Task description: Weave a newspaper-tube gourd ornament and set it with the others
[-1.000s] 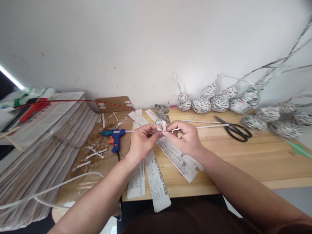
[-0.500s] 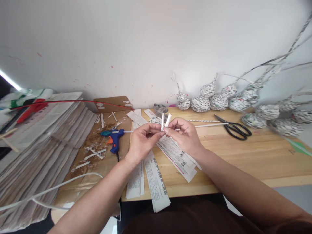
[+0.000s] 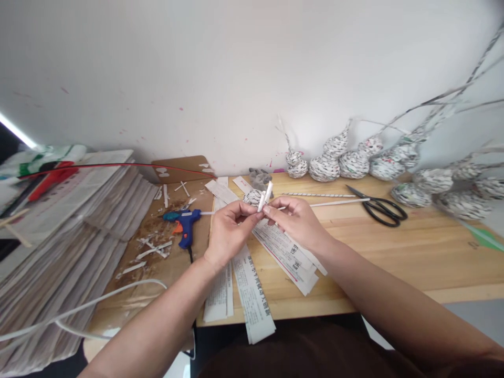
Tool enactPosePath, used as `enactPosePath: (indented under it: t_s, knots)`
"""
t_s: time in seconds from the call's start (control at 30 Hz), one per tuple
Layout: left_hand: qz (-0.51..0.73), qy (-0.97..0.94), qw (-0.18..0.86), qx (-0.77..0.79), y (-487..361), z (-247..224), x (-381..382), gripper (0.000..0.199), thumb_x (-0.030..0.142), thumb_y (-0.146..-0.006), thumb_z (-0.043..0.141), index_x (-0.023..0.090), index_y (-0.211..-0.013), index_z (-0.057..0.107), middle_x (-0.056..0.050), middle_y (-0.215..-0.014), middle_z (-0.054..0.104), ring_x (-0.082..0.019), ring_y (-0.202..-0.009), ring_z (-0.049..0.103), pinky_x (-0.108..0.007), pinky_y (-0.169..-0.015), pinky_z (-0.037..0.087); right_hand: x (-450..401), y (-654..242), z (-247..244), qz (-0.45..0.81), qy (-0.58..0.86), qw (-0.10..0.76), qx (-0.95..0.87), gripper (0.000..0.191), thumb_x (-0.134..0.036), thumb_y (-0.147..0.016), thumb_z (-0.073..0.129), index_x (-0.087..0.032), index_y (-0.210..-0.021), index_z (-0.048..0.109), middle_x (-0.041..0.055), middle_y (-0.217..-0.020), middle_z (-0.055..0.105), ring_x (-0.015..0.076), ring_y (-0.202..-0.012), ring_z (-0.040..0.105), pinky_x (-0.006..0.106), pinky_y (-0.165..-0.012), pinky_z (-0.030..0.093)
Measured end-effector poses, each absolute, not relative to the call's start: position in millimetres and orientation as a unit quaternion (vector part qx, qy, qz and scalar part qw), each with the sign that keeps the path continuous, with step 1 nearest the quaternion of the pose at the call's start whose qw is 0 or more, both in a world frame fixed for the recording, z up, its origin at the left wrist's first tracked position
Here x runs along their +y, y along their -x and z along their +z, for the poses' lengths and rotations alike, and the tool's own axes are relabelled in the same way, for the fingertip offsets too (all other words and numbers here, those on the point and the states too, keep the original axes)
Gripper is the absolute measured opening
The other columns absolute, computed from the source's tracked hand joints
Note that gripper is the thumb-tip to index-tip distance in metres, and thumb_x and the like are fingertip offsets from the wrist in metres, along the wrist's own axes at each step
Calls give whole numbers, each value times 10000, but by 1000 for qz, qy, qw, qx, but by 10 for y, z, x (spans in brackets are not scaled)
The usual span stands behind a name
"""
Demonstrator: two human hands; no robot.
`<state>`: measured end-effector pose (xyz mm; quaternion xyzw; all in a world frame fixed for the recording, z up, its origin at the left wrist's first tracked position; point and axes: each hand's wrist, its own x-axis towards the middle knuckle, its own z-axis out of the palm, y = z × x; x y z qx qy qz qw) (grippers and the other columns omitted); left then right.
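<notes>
Over the middle of the table, my left hand [image 3: 232, 227] and my right hand [image 3: 293, 218] meet, thumbs and fingers pinched on short white rolled paper sticks [image 3: 268, 193]. Two upper ends stick up between the fingertips, close together and slightly tilted; their lower ends are hidden. Below the hands lie newspaper strips [image 3: 254, 302]. Behind the sticks sits a small woven paper piece [image 3: 251, 196], partly covered. A long paper rod [image 3: 340, 202] lies on the table to the right of my right hand.
To the left, a blue glue gun [image 3: 187, 226] lies on cardboard among paper scraps [image 3: 155, 248], beside a tall newspaper stack [image 3: 79, 252]. Black scissors [image 3: 378, 207] rest at right. Several woven paper gourds [image 3: 325, 167] line the wall, with long stems reaching up and right.
The two stick ends have come closer together; the left one now sits lower and tilts beside the other. My right hand has lowered slightly and its fingers have shifted.
</notes>
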<state>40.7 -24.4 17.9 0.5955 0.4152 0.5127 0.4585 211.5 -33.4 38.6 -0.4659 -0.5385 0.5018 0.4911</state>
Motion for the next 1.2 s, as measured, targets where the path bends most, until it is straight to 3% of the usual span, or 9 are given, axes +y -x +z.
enactPosePath:
  t_s: [0.17,0.3,0.47,0.6,0.73,1.0,1.2]
  knots:
    - [522,-621,404,423,-424,186,-283,150,288,-778,804,166,-775,717,-16,-751,746,-127,-651,670,-216,-602,528,-332,-2162,381,469,497,463,-565,181,-342,-735,775,-168,-733,724,-12,-608,651,102,-542,542,243,-523,394]
    - [529,-688,264,420,-437,148,-339,42,219,-834,733,179,-836,747,-24,-811,784,-140,-701,725,-233,-672,591,-316,-2135,328,475,508,476,-539,126,-263,-703,731,-170,-646,668,-16,-604,644,98,-541,561,237,-536,426]
    - [502,-791,31,347,-397,73,-354,192,132,-880,655,215,-1013,766,-63,-1012,811,-195,-919,771,-316,-873,620,-299,-2083,294,588,472,500,-426,169,-239,-622,746,-177,-576,595,-27,-534,603,77,-465,515,194,-396,307]
    - [461,-821,-30,335,-357,59,-332,240,135,-913,623,226,-1084,764,-80,-1087,800,-211,-985,768,-332,-907,619,-308,-2069,309,623,456,502,-389,199,-262,-607,798,-165,-588,625,-4,-576,632,92,-507,561,182,-391,330]
    - [452,-821,-36,347,-341,60,-307,249,154,-932,611,221,-1119,762,-87,-1103,795,-215,-985,765,-339,-909,619,-334,-2064,337,613,434,514,-415,177,-254,-605,829,-158,-651,688,4,-614,661,104,-562,591,194,-453,398]
    - [457,-823,-10,338,-336,33,-267,314,129,-951,584,233,-1205,737,-84,-1166,777,-212,-1054,742,-351,-956,596,-326,-2060,296,580,425,535,-443,284,-357,-623,895,-153,-721,723,-6,-594,645,95,-511,542,202,-426,376]
    - [503,-769,136,370,-366,96,-278,242,204,-952,633,241,-1156,759,-61,-1097,798,-196,-960,759,-331,-898,605,-311,-2074,265,537,443,547,-465,267,-382,-690,848,-163,-742,704,-2,-631,650,109,-529,554,228,-433,371]
